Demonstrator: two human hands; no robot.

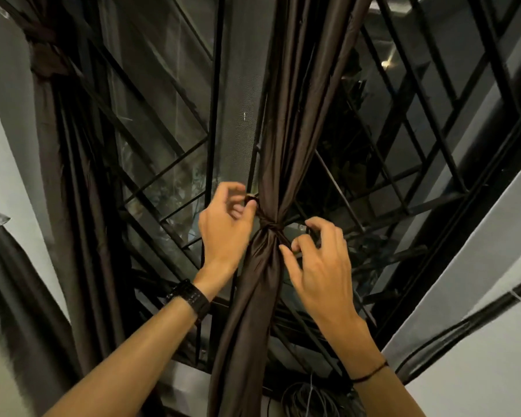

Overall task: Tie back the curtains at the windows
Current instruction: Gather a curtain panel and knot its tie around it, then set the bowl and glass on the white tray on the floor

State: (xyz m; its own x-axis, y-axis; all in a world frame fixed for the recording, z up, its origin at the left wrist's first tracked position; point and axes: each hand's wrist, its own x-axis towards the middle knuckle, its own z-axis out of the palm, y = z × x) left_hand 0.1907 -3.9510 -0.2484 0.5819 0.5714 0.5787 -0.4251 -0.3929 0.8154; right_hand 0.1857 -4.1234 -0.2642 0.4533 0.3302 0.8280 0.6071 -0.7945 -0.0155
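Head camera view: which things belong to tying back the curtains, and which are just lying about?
In the job: middle curtain, bunched; tie knotted round it; left hand pinching the tie's end; right hand, fingers curled beside the knot; left curtain, already tied.
Just there: window grille; coiled cables below; wristwatch.

Both forearms rise from 6 o'clock, converging. Left hand (pixel 226 227), fingers curled, pinches an end of the tie (pixel 268 227) at its 1 o'clock. Right hand (pixel 316 266) sits at the left's 4 o'clock, fingers hooked, grip unclear.
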